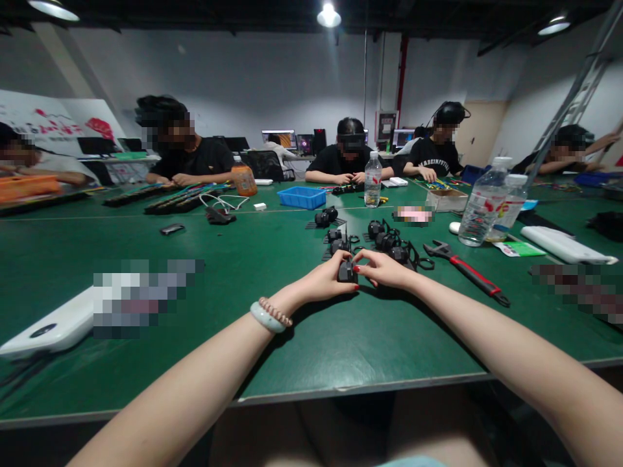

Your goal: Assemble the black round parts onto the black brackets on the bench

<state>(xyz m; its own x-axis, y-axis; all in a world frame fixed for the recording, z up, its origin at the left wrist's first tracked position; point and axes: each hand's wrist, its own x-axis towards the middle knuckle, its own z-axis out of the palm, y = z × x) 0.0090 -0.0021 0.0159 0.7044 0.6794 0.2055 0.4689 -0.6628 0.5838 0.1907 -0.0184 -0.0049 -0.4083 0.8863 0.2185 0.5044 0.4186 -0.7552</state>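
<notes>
My left hand (325,279) is closed around a small black plastic part (347,272), keeping it just above or on the green table; which of the two I cannot tell. From the other side, my right hand (387,268) has its thumb and fingers pinched at the right edge of the same part. Fingers cover much of it. Just beyond my hands stand several similar black parts (387,241), arranged in two loose rows. A black ring (426,263) lies near my right hand. To the right rests an adjustable wrench (470,272) with red and black grips.
Water bottles (487,204) stand at the right, near a white power bank (567,244). Another white device (53,327) lies at the left. A blue bin (302,197) sits farther back. Several people work across the table (292,363), with cable bundles (187,198) before one.
</notes>
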